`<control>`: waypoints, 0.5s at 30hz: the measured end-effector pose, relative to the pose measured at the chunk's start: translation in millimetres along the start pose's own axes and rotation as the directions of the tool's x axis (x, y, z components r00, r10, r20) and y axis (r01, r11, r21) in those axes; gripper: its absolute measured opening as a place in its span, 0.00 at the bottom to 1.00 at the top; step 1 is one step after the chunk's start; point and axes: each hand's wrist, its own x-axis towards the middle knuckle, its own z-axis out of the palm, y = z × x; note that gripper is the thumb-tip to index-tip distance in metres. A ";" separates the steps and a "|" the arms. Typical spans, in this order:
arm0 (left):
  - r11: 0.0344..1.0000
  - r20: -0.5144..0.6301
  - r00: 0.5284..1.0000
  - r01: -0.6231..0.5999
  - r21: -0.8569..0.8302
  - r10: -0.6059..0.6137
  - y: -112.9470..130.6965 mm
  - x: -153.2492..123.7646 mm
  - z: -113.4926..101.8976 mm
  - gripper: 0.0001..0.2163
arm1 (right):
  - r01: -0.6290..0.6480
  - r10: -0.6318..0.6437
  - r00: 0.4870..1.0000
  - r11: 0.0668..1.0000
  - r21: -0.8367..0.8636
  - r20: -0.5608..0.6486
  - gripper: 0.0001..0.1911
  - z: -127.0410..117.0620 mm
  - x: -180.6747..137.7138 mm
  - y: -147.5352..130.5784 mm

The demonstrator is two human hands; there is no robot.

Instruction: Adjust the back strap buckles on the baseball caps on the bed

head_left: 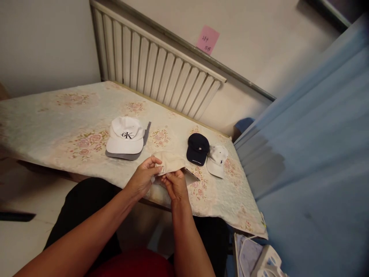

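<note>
A beige cap lies at the near edge of the table with a floral cloth. My left hand pinches the cap's back strap by its small metal buckle. My right hand grips the strap from the other side, fingers closed. A white cap with black letters rests on a grey cap to the left. A navy cap and a small white cap lie to the right.
A white radiator runs along the wall behind the table, with a pink note stuck above it. A blue curtain hangs on the right. Pale fabric and a white object sit at the bottom right.
</note>
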 end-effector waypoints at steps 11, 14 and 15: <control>0.997 0.150 0.986 0.078 -0.013 -0.075 1.6 -2.5 2.1 0.11 | 0.003 -0.005 0.998 0.999 -0.033 -0.059 0.13 -4.8 4.1 4.0; 0.998 0.139 0.988 0.064 -0.003 -0.063 1.0 -1.6 1.4 0.10 | 0.037 -0.038 0.996 0.999 -0.017 -0.083 0.15 -3.2 3.9 4.2; 0.998 0.129 0.990 0.062 -0.009 -0.060 0.0 -0.9 0.7 0.10 | 0.046 -0.047 0.994 0.999 -0.009 -0.095 0.16 -2.5 3.3 4.3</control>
